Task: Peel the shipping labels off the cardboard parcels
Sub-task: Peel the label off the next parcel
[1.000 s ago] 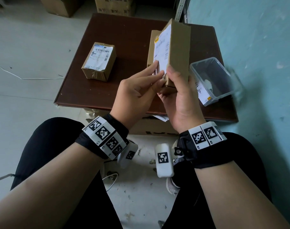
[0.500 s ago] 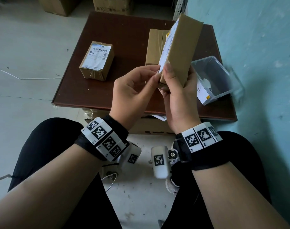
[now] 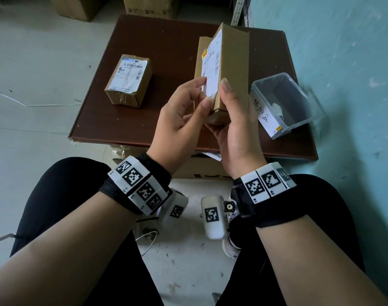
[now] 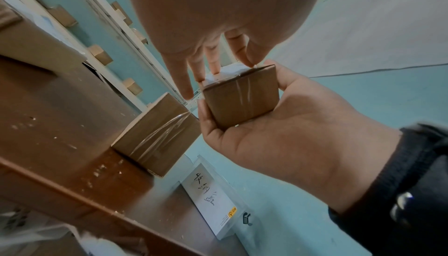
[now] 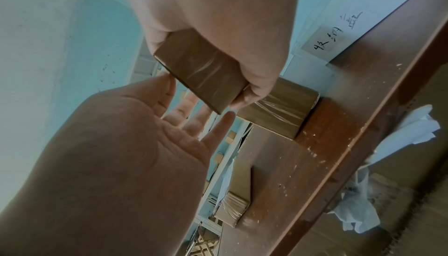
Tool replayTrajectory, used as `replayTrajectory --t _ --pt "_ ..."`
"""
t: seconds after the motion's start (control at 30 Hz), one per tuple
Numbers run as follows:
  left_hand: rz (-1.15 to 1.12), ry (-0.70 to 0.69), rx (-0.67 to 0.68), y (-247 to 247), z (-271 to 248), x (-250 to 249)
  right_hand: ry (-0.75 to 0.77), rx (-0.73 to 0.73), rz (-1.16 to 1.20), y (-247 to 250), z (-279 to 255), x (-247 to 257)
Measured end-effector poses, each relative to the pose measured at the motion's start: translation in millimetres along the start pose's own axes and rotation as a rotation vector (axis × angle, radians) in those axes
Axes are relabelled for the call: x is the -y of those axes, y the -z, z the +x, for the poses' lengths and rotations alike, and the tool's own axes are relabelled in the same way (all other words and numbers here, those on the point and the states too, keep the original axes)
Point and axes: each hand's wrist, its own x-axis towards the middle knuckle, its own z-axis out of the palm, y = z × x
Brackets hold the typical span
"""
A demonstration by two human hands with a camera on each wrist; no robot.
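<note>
My right hand [image 3: 230,100] grips a tall brown cardboard parcel [image 3: 235,62] upright above the table, thumb on its front edge. A white shipping label [image 3: 211,62] covers the face turned left. My left hand [image 3: 204,93] is beside it, with straight fingers [image 4: 213,64] touching the label's lower edge and the thumb near the bottom corner. The right wrist view shows the left palm [image 5: 145,126] open under the parcel [image 5: 201,74]. Whether a corner of the label has lifted cannot be told.
A second labelled parcel [image 3: 129,79] lies on the dark brown table [image 3: 155,40] at the left. A third parcel [image 3: 199,60] lies behind the held one. A clear plastic bin [image 3: 283,104] holding white paper sits at the right edge, by the teal wall. Cardboard boxes [image 3: 151,5] stand beyond.
The held parcel has turned so that its label face shows more. My left fingers have shifted onto the label's lower part. The other parcels have not moved.
</note>
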Motion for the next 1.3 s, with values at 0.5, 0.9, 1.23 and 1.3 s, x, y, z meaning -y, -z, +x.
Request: replayTrajectory --t 0.5,0.9,1.23,1.3 --pt "0.091 -0.025 -0.041 2.3 2.3 -4.2 -0.058 0.026 -0.003 1.3 -1.5 -2.2" --pt "0.107 -0.017 -0.058 3.4 1.3 0.9 -0.069 0.038 0.004 3.0 1.0 -6.4" --pt "0.116 -0.006 -0.067 4.6 1.7 -1.5 -0.075 0.044 -0.002 2.8 2.0 -6.5" --pt "0.121 -0.008 -0.07 4.6 1.5 -2.5 -0.073 0.045 -0.004 2.8 2.2 -6.6"
